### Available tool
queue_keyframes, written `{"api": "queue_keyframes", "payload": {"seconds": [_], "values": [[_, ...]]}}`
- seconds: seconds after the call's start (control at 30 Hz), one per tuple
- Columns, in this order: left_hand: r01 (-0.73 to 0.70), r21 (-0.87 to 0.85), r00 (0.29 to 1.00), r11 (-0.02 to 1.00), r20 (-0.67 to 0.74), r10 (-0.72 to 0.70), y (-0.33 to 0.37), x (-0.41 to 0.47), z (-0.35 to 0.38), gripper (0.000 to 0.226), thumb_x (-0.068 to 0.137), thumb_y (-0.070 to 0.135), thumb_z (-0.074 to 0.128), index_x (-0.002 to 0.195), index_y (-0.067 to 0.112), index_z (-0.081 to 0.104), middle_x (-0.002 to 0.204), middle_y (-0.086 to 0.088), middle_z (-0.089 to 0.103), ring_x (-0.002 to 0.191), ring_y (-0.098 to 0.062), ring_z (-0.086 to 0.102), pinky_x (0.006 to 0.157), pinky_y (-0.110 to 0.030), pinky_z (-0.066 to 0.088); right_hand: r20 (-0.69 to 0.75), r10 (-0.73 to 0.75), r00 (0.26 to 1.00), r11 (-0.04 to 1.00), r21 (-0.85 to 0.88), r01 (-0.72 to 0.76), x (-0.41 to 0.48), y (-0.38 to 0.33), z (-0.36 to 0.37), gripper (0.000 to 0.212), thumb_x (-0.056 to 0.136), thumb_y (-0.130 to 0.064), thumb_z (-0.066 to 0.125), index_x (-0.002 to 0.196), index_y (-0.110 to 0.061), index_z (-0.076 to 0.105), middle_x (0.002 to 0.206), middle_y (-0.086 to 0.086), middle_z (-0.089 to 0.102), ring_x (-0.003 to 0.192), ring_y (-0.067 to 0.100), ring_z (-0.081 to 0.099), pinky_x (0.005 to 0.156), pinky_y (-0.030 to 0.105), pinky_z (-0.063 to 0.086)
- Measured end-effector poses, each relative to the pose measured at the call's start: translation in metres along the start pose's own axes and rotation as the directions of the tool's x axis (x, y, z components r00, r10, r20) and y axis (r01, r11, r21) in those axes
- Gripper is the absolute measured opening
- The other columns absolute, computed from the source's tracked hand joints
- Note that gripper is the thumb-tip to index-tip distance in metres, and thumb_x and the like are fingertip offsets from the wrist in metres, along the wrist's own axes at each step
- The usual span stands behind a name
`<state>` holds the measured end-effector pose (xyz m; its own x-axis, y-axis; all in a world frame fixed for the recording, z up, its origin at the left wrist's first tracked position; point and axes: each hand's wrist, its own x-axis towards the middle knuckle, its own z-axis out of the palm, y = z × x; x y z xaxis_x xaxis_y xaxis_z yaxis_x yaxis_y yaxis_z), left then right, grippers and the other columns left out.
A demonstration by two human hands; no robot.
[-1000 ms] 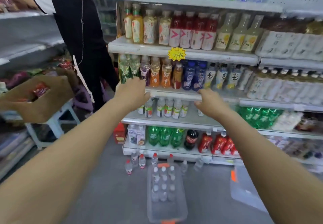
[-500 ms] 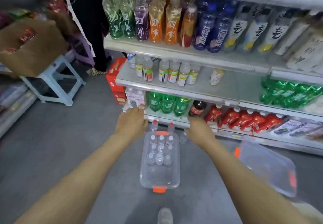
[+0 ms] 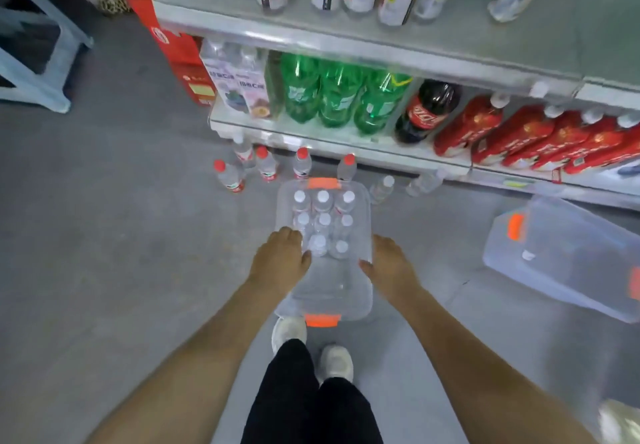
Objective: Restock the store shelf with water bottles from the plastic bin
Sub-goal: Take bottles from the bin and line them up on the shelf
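Note:
A clear plastic bin [image 3: 329, 291] with orange latches stands on the floor before my feet. Several white-capped water bottles [image 3: 322, 222] stand upright in its far half. My left hand [image 3: 278, 262] hangs over the bin's left rim, fingers relaxed, close to the nearest bottles. Over the right rim is my right hand [image 3: 389, 263], also relaxed. Neither hand holds anything. The store shelf [image 3: 346, 45] rises beyond the bin, with a bare stretch on its upper board.
Several red-capped bottles [image 3: 266, 166] stand on the floor between bin and shelf base; two clear bottles [image 3: 381, 189] stand to their right. The bin's lid [image 3: 561, 256] lies at right. Green soda bottles [image 3: 336, 94], a cola bottle and red packs fill the bottom shelf. A stool [image 3: 34, 45] stands far left.
My view has tilted down from the shelves to the floor. Both hands have dropped from shelf height to just above the bin's rims.

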<state>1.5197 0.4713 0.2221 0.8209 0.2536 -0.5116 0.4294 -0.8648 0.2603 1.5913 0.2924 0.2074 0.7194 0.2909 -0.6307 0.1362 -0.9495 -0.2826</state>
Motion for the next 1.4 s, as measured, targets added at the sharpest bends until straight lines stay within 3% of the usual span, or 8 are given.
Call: {"api": "queue_keyframes", "payload": {"seconds": [0.17,0.43,0.6,0.8,0.93,1.07,1.17,1.4], "values": [[0.013,-0.232,0.999,0.973,0.045,-0.002,-0.018,0.065,0.075,0.045,0.096,0.03,0.045,0.132,0.004,0.041,0.135,-0.013,0.042,0.122,-0.027,0.043,0.097,-0.032,0.036,0.103,0.097,0.99,0.987,0.12,-0.109,0.057,0.029,0.077,0.072,0.091,-0.027,0.057,0.147,-0.006,0.017,0.145,0.015,0.034,0.132,0.03,0.037,0.107,0.036,0.032],[0.07,-0.527,0.991,0.847,0.137,0.004,-0.037,0.15,0.182,0.055,0.095,0.036,0.046,0.142,0.012,0.03,0.148,-0.006,0.032,0.133,-0.02,0.035,0.106,-0.025,0.026,0.064,0.147,0.987,0.912,0.376,-0.161,0.161,0.073,0.174,0.08,0.086,-0.02,0.066,0.148,-0.01,0.017,0.151,0.008,0.03,0.137,0.022,0.035,0.111,0.03,0.027],[0.087,-0.597,0.989,0.797,0.145,0.001,-0.036,0.18,0.225,0.055,0.093,0.036,0.049,0.141,0.014,0.033,0.148,-0.002,0.034,0.135,-0.015,0.031,0.102,-0.017,0.021,0.042,0.12,0.992,0.893,0.433,-0.127,0.199,0.085,0.216,0.081,0.082,-0.013,0.069,0.147,-0.013,0.02,0.149,0.006,0.033,0.136,0.021,0.034,0.107,0.024,0.026],[0.071,-0.603,0.991,0.795,0.134,0.014,-0.039,0.204,0.251,0.043,0.093,0.028,0.051,0.132,0.011,0.045,0.139,-0.005,0.046,0.128,-0.018,0.042,0.092,-0.012,0.025,-0.053,0.162,0.985,0.836,0.538,-0.108,0.224,0.091,0.241,0.074,0.08,-0.013,0.072,0.142,-0.023,0.034,0.142,-0.003,0.042,0.129,0.015,0.041,0.089,0.0,0.028],[0.046,-0.617,0.995,0.786,0.098,0.019,-0.042,0.208,0.26,0.052,0.083,0.021,0.067,0.129,0.009,0.046,0.136,-0.006,0.046,0.124,-0.018,0.043,0.085,-0.005,0.022,-0.04,0.143,0.989,0.806,0.585,-0.092,0.234,0.095,0.249,0.08,0.075,-0.014,0.076,0.142,-0.024,0.033,0.143,-0.003,0.042,0.129,0.015,0.041,0.104,0.021,0.032],[-0.009,-0.577,0.998,0.817,0.051,0.047,-0.049,0.209,0.265,0.045,0.086,0.014,0.064,0.127,0.011,0.046,0.131,0.0,0.05,0.114,-0.012,0.047,0.083,-0.005,0.024,-0.06,0.132,0.989,0.796,0.602,-0.07,0.241,0.096,0.253,0.08,0.071,-0.016,0.079,0.139,-0.026,0.038,0.137,-0.004,0.048,0.125,0.017,0.047,0.106,0.035,0.04],[-0.013,-0.557,0.998,0.83,0.042,0.045,-0.049,0.208,0.263,0.039,0.088,0.015,0.061,0.124,0.013,0.046,0.127,0.001,0.053,0.105,-0.007,0.046,0.079,-0.006,0.025,-0.079,0.146,0.986,0.812,0.579,-0.074,0.239,0.098,0.255,0.077,0.071,-0.019,0.079,0.137,-0.026,0.041,0.133,-0.004,0.053,0.12,0.017,0.051,0.104,0.034,0.042],[0.023,-0.506,0.999,0.862,0.053,0.004,-0.042,0.196,0.242,0.04,0.09,0.024,0.058,0.126,0.014,0.042,0.122,-0.004,0.056,0.111,-0.019,0.051,0.083,-0.017,0.032,-0.077,0.128,0.989,0.856,0.512,-0.071,0.207,0.091,0.241,0.076,0.07,-0.024,0.08,0.136,-0.023,0.043,0.124,0.001,0.06,0.111,0.021,0.057,0.095,0.029,0.046]]}}
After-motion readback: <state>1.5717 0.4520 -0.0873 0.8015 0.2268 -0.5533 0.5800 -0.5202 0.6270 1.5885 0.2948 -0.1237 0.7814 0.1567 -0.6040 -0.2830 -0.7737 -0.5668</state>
